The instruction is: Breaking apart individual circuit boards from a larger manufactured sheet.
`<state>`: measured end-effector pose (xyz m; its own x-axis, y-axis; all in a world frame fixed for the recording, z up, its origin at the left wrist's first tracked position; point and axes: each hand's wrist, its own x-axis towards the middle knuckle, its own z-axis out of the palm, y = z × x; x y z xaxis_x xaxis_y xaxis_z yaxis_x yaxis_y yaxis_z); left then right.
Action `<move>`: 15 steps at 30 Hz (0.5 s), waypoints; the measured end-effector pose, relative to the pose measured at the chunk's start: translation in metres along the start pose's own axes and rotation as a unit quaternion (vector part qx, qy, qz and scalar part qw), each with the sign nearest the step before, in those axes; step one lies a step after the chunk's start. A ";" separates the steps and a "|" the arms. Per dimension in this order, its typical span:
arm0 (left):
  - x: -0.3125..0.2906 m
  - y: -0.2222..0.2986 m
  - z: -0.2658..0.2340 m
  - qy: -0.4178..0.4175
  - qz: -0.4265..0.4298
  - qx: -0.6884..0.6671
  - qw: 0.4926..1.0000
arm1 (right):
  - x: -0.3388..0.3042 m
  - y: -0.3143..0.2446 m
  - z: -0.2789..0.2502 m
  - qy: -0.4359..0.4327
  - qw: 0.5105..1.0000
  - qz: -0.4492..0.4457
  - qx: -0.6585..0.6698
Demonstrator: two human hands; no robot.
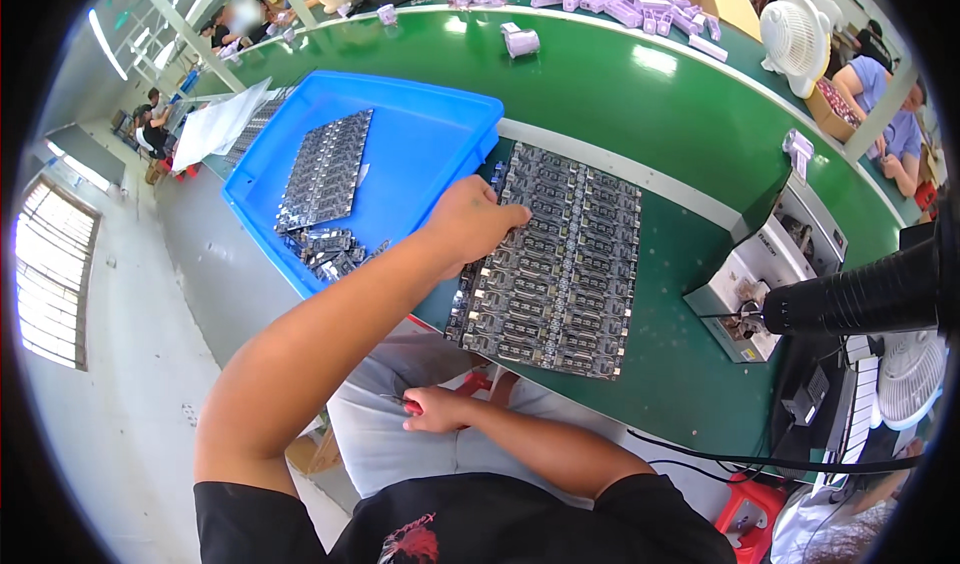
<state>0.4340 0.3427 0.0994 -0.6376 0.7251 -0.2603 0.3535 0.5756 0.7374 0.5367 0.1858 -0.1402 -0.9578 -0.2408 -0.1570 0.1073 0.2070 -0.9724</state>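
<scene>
A large panel of dark circuit boards point(565, 264) lies on the green tabletop in front of me, with more board edges showing under its left side. My left hand point(475, 226) grips the panel's upper left edge, thumb on top and the other fingers mostly hidden. Low over my lap, my right hand point(436, 410) is closed around a small red-handled tool point(411, 406); its thin tip points left, and its exact kind is hidden by the fingers. Left of the panel, a blue plastic tray point(430, 99) holds another circuit board panel point(328, 169) and a heap of loose small boards point(328, 252).
A metal box-shaped device point(755, 264) stands at the right beside a thick black flexible pipe point(855, 289). Beyond, a green conveyor belt point(600, 94) carries purple plastic parts point(520, 41). White fans point(795, 39) and several co-workers point(890, 114) are farther off. A black cable crosses the table's front edge.
</scene>
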 end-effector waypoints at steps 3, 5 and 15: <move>-0.002 0.009 -0.010 -0.032 0.024 -0.109 0.993 | -0.002 0.002 -0.003 0.016 1.000 0.013 0.009; -0.001 0.009 -0.012 -0.082 0.033 -0.228 0.969 | 0.000 0.005 -0.002 0.020 1.000 0.012 0.018; -0.011 0.015 0.001 -0.116 -0.002 -0.380 0.918 | 0.010 0.007 0.008 0.051 0.991 0.052 0.116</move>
<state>0.4466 0.3437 0.1126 -0.4441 0.8352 -0.3245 -0.2847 0.2119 0.9349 0.5297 0.1775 -0.1499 -0.9589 -0.1309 -0.2518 0.2542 -0.0015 -0.9671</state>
